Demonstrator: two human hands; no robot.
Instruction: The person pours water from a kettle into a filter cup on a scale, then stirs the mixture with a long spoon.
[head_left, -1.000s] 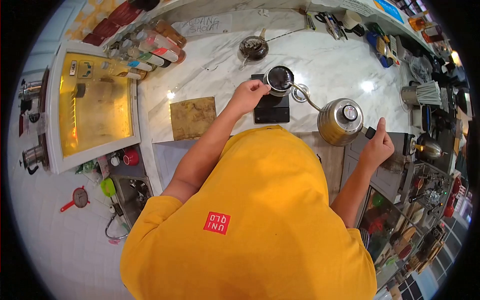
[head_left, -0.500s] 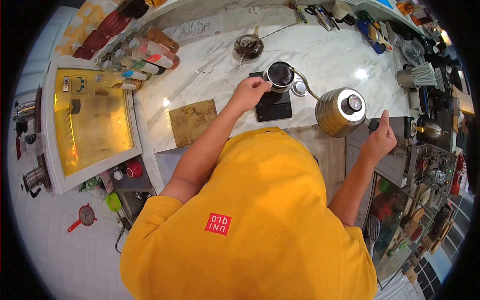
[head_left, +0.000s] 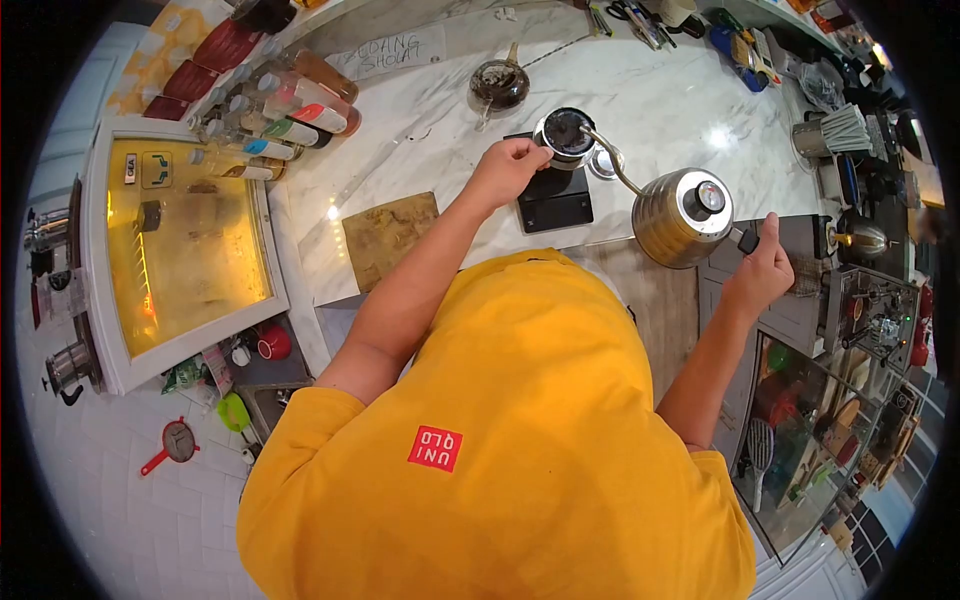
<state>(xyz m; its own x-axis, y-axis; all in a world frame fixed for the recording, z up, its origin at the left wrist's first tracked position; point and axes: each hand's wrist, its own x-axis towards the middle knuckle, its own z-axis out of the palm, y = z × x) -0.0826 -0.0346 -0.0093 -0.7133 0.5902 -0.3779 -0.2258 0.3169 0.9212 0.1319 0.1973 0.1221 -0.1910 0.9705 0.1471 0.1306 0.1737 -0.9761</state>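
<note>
A steel gooseneck kettle (head_left: 680,222) with a round gauge in its lid hangs at the front edge of the marble counter. My right hand (head_left: 758,280) is closed on its dark handle, the thumb stretched along the top. The spout tip is over a round dark-filled brewer (head_left: 566,134). At the brewer's left rim my left hand (head_left: 508,172) has thumb and forefinger pinched together, seemingly on the rim. A black scale (head_left: 556,205) lies beneath and in front of the brewer. Beside the brewer is a small round metal item (head_left: 606,162).
Behind stands a glass pot (head_left: 499,85) with dark contents. A brown board (head_left: 390,238) lies left on the marble counter (head_left: 400,160). Several bottles (head_left: 300,105) stand back left, above a yellow-lit cabinet (head_left: 190,240). Pens, scissors and a straw holder (head_left: 812,140) are at the right.
The spout tip has shifted a little over the brewer, and its dark contents look different. My left hand has moved slightly right with the brewer in view. The camera view has shifted slightly.
</note>
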